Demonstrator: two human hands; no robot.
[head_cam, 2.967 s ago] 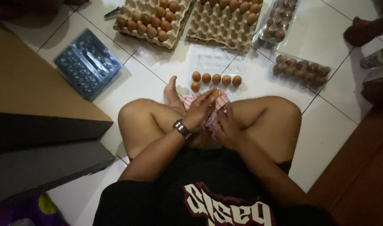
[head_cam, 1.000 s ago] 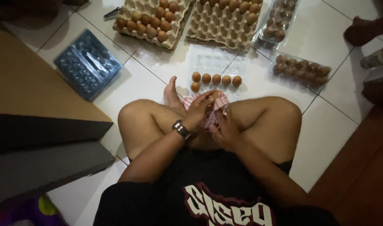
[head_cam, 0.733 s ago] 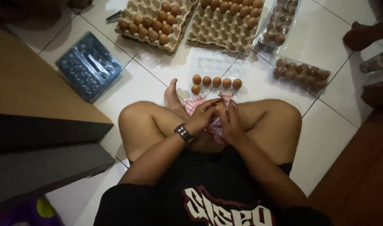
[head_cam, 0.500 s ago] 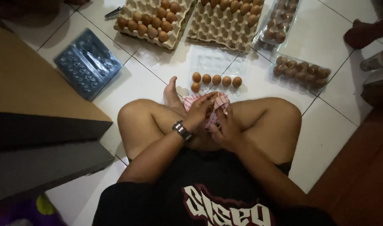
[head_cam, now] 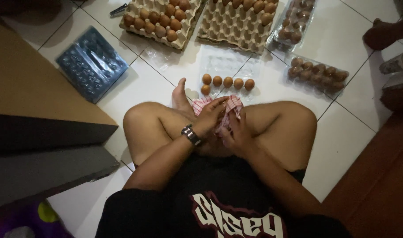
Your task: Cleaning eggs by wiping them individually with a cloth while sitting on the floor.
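Cross-legged on the white tiled floor, my left hand and right hand close round a red-checked cloth in my lap, seemingly wiping something hidden; next needs gentle rubbing

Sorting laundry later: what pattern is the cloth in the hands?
Red-and-white checked cloth, held by both hands, seen best in the head view.

Two pulp egg trays beside clear plastic egg cartons.
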